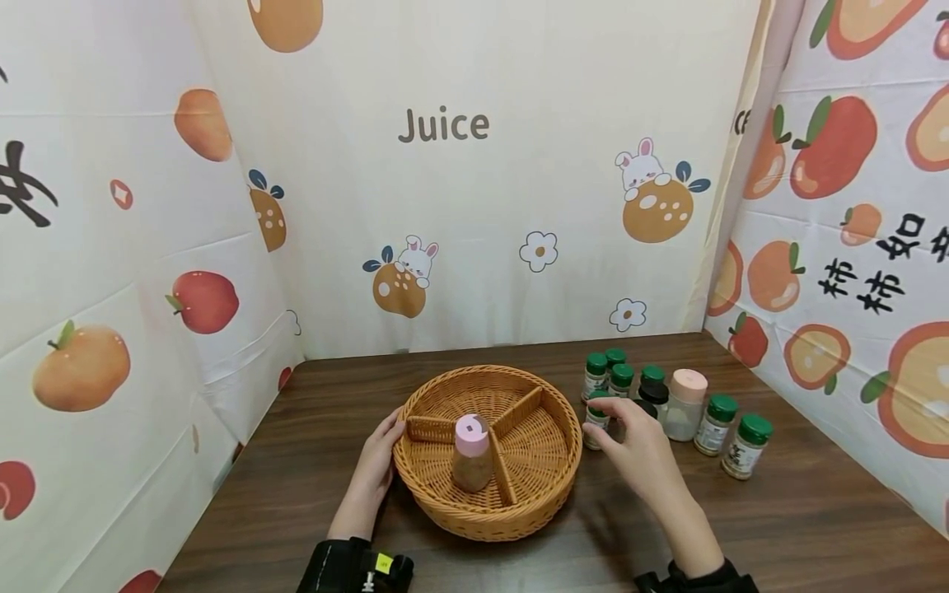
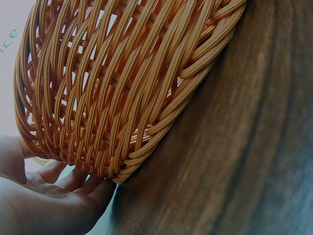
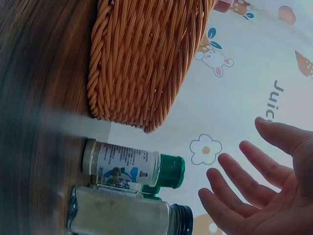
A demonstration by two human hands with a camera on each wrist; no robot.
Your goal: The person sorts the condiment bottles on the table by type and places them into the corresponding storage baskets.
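A round wicker basket (image 1: 489,525) with three compartments stands on the table. My left hand (image 1: 376,457) grips its left side, thumb at the rim and fingers against the woven wall (image 2: 112,93). Inside the basket a pink-capped bottle (image 1: 472,461) with brownish contents stands upright in the front left compartment. To the right of the basket, my right hand (image 1: 639,449) is spread above a small green-capped spice bottle (image 1: 595,436). In the right wrist view its fingers are apart with nothing between them, beyond the green cap (image 3: 172,171). A black-capped jar (image 3: 122,215) stands beside that bottle.
Several green-capped bottles (image 1: 621,379) cluster behind the right hand. A pink-lidded jar (image 1: 684,412) and two more green-capped bottles (image 1: 745,449) stand farther right. Printed cloth walls (image 1: 474,206) border the back and sides of the dark wooden table (image 1: 296,461).
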